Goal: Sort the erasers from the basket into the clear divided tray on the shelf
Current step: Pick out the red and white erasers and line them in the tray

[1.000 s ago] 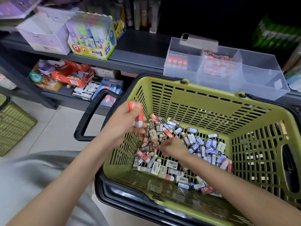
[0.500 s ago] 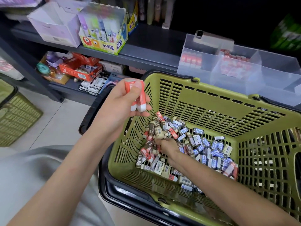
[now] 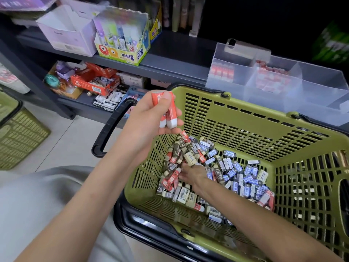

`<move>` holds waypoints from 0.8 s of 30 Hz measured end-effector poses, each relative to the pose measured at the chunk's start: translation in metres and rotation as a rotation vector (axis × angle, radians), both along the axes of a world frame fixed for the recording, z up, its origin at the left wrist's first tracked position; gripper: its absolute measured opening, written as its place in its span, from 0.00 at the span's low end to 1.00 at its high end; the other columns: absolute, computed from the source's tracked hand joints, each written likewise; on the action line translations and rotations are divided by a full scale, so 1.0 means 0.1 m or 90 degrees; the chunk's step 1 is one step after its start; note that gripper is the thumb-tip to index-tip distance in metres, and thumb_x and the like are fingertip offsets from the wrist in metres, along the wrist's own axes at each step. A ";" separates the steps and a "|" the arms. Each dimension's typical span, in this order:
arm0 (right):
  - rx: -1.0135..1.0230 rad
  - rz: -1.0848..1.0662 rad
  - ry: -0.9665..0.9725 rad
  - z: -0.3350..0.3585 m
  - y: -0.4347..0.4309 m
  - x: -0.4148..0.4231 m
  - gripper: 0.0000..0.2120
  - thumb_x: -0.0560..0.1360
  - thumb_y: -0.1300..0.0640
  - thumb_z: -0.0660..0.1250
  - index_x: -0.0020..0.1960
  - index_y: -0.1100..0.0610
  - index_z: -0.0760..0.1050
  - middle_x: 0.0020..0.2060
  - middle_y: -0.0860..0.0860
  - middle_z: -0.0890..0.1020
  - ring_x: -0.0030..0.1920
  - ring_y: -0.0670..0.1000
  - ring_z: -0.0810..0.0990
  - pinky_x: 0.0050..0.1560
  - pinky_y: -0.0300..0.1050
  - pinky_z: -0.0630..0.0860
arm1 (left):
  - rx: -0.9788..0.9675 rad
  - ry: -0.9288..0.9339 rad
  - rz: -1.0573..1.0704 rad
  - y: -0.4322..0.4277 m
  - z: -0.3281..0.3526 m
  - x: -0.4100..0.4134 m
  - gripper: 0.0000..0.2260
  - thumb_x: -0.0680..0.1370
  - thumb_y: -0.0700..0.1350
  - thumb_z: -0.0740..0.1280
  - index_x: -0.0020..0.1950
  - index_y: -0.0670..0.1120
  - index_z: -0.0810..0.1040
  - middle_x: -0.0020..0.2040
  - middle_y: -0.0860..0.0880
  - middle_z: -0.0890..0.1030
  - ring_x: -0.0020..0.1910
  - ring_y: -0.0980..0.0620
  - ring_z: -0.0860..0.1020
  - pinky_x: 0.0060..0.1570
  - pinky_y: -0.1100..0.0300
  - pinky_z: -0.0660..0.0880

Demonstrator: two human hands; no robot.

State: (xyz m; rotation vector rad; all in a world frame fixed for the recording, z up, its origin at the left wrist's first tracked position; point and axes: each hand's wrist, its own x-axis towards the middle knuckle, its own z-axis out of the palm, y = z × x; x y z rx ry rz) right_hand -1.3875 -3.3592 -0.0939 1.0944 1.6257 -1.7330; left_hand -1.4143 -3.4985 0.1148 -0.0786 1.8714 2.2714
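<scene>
The olive-green slotted plastic basket (image 3: 245,118) with its black rim is seen just below the edge of the grey metal shelf (image 3: 179,52); open room is left above the basket's right half, and the clear divided plastic tray (image 3: 321,95) is set on the shelf directly behind the basket's far wall. Red-sleeved erasers are already held in the tray's left and middle compartments, while the right one looks nearly bare. The black carry handle (image 3: 111,127) is folded outward to the left, under the raised arm. A yellow cardboard box of glue sticks (image 3: 122,44) and a white open carton (image 3: 68,33) are stood further left on the shelf, well apart from the tray. Two red-and-white erasers (image 3: 167,112) are gripped upright in the closed fingers of the left hand (image 3: 149,121), above the basket's left wall. The right hand (image 3: 192,174) is buried in the loose pile of mixed wrapped erasers (image 3: 236,173); its finger state cannot be told. Compared with half a second ago, the left hand is raised slightly nearer the tray.
</scene>
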 end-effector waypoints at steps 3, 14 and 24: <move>-0.049 -0.001 0.009 0.16 0.11 0.08 0.10 0.73 0.60 0.69 0.52 0.60 0.73 0.41 0.58 0.83 0.40 0.53 0.83 0.40 0.41 0.81 | 0.004 -0.051 -0.005 0.02 -0.06 -0.02 0.07 0.81 0.46 0.60 0.52 0.44 0.75 0.32 0.51 0.81 0.32 0.52 0.81 0.31 0.60 0.78; -0.247 0.096 0.346 1.30 0.28 0.20 0.10 0.64 0.54 0.73 0.45 0.55 0.83 0.36 0.49 0.82 0.34 0.45 0.74 0.33 0.37 0.72 | -0.121 -0.200 -0.110 0.18 -0.31 0.06 0.25 0.66 0.52 0.75 0.58 0.47 0.70 0.49 0.47 0.78 0.47 0.51 0.79 0.45 0.59 0.79; 0.352 0.643 0.461 0.49 0.35 0.07 0.12 0.73 0.62 0.68 0.55 0.53 0.80 0.52 0.45 0.82 0.53 0.45 0.78 0.55 0.40 0.72 | -0.040 -0.277 0.065 0.12 -0.38 -0.04 0.02 0.79 0.43 0.65 0.48 0.46 0.72 0.33 0.47 0.76 0.27 0.54 0.75 0.26 0.62 0.74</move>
